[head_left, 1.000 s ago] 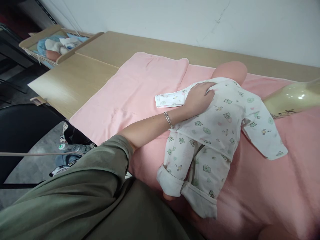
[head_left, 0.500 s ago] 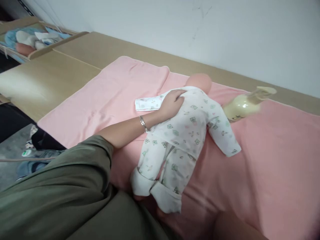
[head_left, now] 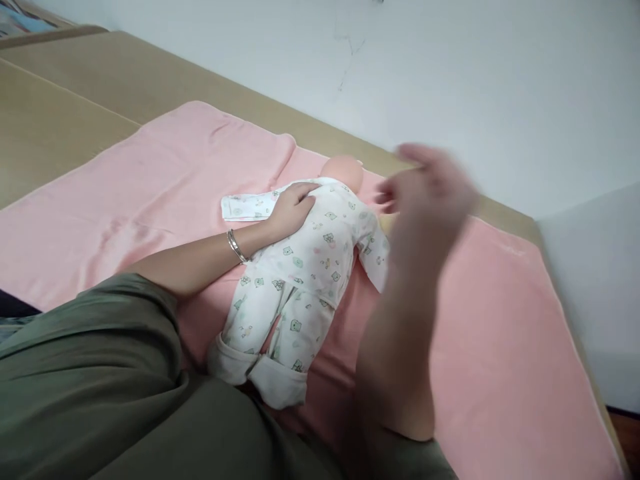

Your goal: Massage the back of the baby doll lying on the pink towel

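A baby doll [head_left: 313, 247] in white printed clothes lies across the pink blanket [head_left: 495, 320], its bald head [head_left: 343, 172] towards the wall. My left hand [head_left: 290, 212] rests on the upper body of the doll, fingers flat by the collar and thumb apart. Its wrist wears a silver bracelet. Raised on the doll's other side, my right hand [head_left: 435, 183] is smeared by motion, so its grip cannot be made out. Behind that wrist shows a pale yellow bit of the pump bottle [head_left: 386, 223], mostly hidden. The turned-up trouser cuffs [head_left: 277, 380] lie close to my body.
A wooden tabletop [head_left: 65, 100] extends left of the blanket, and its back edge runs along the white wall [head_left: 450, 80]. At the top left corner is part of a wooden-sided tray [head_left: 75, 31] with blue cloth.
My right hand has come up into view and now covers most of the pump bottle. My left hand stays on the doll. The view has shifted to the right.
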`<state>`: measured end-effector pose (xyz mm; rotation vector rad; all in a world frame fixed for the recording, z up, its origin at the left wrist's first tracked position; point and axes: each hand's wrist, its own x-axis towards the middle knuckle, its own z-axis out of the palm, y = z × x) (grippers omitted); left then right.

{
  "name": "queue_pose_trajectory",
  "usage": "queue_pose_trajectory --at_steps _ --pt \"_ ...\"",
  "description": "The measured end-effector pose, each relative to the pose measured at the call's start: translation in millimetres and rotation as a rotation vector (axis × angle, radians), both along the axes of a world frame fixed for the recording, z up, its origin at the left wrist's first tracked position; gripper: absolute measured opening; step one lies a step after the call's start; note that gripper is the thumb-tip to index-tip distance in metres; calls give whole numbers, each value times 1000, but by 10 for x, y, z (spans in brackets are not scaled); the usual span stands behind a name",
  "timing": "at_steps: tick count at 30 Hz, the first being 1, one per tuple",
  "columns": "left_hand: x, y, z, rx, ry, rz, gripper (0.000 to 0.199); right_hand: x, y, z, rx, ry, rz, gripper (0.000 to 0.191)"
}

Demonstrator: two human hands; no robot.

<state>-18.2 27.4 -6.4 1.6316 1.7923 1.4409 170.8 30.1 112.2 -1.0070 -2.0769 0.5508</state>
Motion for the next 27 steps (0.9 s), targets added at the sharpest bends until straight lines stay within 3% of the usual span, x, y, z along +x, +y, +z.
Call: queue_pose_trajectory --at_steps 2,7,13,18,21,23,27 --pt "12 -7 20 3 -29 -13 41 -200 -9 -125 -51 -90 -42 45" --pt "35 -19 46 7 -69 -22 24 -614 -26 -486 106 -451 180 64" --pt "3 27 -4 61 -50 -76 32 -620 50 -744 66 -507 78 55" --pt "-19 63 -42 -12 33 -17 49 -465 219 -835 14 -487 -45 55" --pt "-17 72 -76 12 68 -15 49 -468 46 -845 -20 -549 -245 67" --pt "-14 79 -100 37 68 -11 48 -527 -169 -857 40 -626 -321 68" --pt "-17 93 -128 64 61 -16 49 -597 -340 -873 206 -676 -117 58"
